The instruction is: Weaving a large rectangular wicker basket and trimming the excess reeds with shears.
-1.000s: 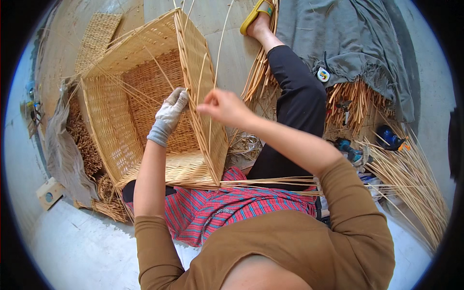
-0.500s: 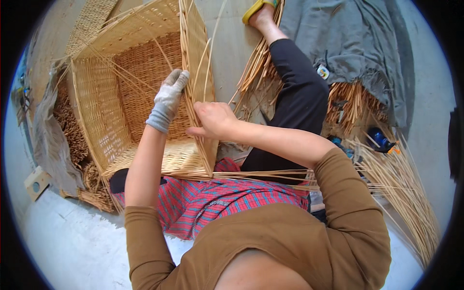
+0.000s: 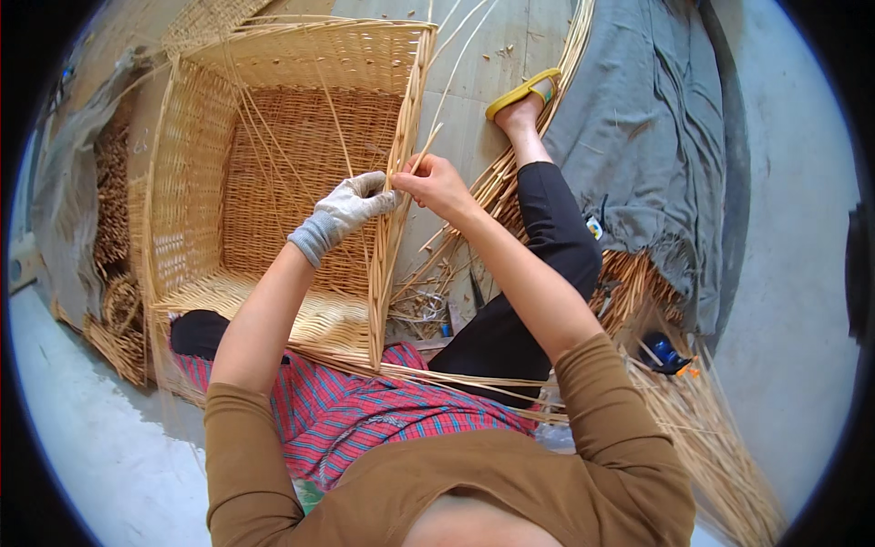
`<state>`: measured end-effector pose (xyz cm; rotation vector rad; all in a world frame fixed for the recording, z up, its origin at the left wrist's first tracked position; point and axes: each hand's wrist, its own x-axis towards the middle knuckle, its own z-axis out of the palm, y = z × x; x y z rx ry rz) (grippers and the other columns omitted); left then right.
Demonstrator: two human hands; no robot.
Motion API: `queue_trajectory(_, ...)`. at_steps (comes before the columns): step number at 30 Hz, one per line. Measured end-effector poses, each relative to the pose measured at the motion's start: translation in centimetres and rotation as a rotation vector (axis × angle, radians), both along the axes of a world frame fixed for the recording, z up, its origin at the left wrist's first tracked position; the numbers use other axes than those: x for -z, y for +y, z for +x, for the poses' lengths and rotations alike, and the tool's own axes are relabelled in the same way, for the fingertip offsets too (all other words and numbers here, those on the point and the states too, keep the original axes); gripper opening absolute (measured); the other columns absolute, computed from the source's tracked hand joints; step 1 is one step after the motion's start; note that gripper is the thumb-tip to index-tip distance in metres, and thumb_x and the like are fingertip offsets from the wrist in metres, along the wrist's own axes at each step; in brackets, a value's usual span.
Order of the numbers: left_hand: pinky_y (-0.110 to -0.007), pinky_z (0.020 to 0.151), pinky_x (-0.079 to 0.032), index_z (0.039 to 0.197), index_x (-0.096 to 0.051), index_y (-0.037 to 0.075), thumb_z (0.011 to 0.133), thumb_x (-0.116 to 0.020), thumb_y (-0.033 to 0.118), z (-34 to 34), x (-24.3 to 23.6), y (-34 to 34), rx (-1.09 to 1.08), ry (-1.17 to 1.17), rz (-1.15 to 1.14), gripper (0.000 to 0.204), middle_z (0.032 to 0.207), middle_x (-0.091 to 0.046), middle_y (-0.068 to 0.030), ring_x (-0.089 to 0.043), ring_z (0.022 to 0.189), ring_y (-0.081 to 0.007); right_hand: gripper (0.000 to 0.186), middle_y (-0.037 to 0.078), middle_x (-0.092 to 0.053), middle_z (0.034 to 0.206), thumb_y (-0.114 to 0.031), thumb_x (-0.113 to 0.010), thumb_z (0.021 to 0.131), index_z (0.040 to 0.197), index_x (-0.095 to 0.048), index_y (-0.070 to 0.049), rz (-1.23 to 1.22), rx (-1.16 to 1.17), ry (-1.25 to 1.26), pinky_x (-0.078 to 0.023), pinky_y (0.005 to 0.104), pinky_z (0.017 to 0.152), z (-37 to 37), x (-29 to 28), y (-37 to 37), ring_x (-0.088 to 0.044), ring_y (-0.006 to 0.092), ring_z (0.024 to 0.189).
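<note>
A large open wicker basket (image 3: 304, 173) lies tilted in front of me, woven in pale and orange-brown reeds, with loose strands crossing it. My left hand (image 3: 355, 208), in a dirty white glove with a grey cuff, is closed round the right-hand rim (image 3: 383, 283) from inside. Just beside it on the outer side, my bare right hand (image 3: 428, 187) pinches a pale strand (image 3: 432, 139) at that rim. The exact point under both sets of fingertips is hidden. More long strands trail from the basket's near corner across my lap.
A grey cloth (image 3: 643, 100) at right covers reed bundles (image 3: 629, 287). Loose reeds (image 3: 720, 438) lie lower right by a dark-blue object (image 3: 663, 351). Bundles under cloth (image 3: 114, 228) and a woven mat (image 3: 205, 20) are at left. My outstretched leg (image 3: 556, 219) ends in a yellow slipper (image 3: 519, 91).
My right hand has risen along the rim from its lower spot and now pinches a strand. The gloved hand has lowered relative to the rim. The view has shifted, showing more of the basket's top.
</note>
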<state>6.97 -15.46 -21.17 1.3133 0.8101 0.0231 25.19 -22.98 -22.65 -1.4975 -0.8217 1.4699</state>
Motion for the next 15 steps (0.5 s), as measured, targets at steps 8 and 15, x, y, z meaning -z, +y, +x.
queue_trajectory(8,-0.026,0.082,-0.049,0.112,-0.065,0.004,0.083,-0.076,0.02,0.8,2.3,-1.7,-0.39,-0.262,-0.253,0.034,0.098,-0.067,0.0006,-0.06,0.089,-0.0098,0.021,-0.001,-0.057,0.063,-0.021,-0.072,0.075,0.072,-0.056,-0.007,-0.076,0.072,-0.14,-0.041,0.0263,0.049,-0.6,-1.0,0.5,-0.051,0.0084,0.055)
queue_trajectory(15,-0.028,0.08,-0.048,0.103,-0.063,0.005,0.094,-0.066,0.037,1.1,0.4,0.9,0.008,-0.081,0.207,0.033,0.087,-0.06,0.003,-0.052,0.082,-0.0091,0.02,0.001,-0.061,0.072,-0.024,-0.055,0.099,0.099,-0.06,-0.005,0.06,0.029,0.018,-0.04,0.0202,0.049,6.3,-2.2,2.2,-0.049,0.0052,0.054)
